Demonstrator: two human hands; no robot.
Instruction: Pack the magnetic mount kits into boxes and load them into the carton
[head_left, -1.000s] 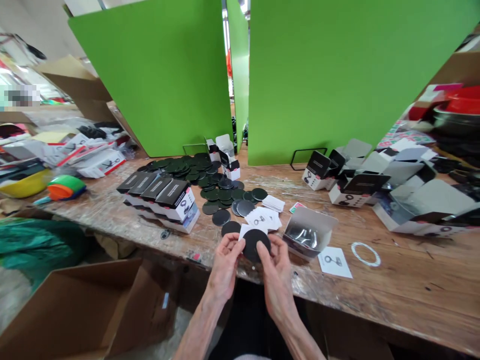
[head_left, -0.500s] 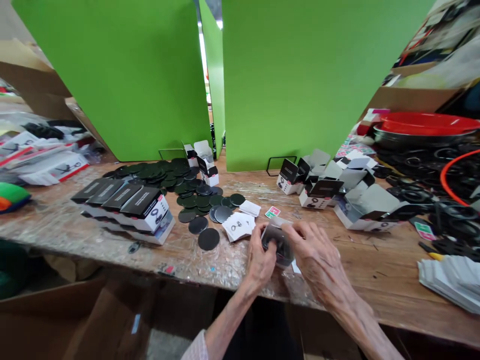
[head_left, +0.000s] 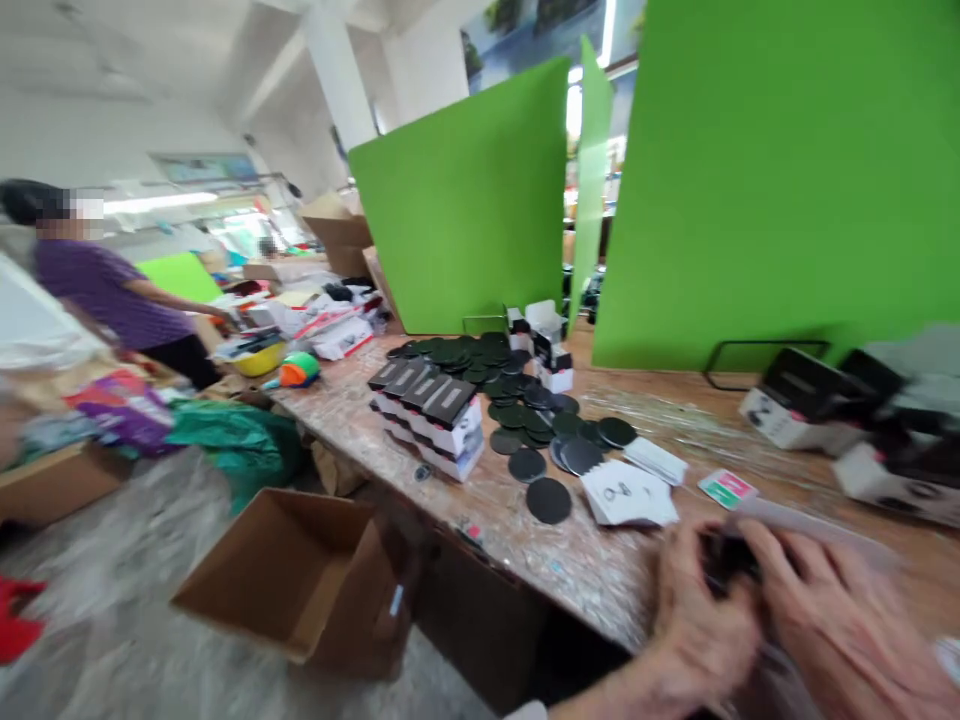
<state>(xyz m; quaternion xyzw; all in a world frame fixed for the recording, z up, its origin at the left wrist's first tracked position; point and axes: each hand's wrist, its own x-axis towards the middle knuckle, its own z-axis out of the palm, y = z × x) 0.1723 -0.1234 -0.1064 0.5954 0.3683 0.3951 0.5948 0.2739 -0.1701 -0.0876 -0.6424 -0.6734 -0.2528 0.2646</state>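
At the lower right, my left hand [head_left: 697, 610] is closed around a dark item in clear plastic [head_left: 727, 560], blurred and largely covered by the fingers. My right hand [head_left: 832, 610] presses against it from the other side, fingers bent over its edge. A translucent plastic flap [head_left: 817, 525] sticks out behind the right hand's knuckles. Just beyond the hands lie a red and green card [head_left: 727, 488], a fanned pile of white printed leaflets [head_left: 628, 492] and several black discs [head_left: 549, 500].
Packed black-and-white boxes [head_left: 427, 410] stand in rows on the table's left. Open boxes [head_left: 802, 400] are at the right, before a green panel [head_left: 780, 180]. An open cardboard carton [head_left: 277, 570] sits on the floor. A person in purple [head_left: 112, 290] stands far left.
My view has swung left, bringing the floor carton and another person into sight. The hands now appear farther right in view, still together on the dark item, with the right hand closer over it.
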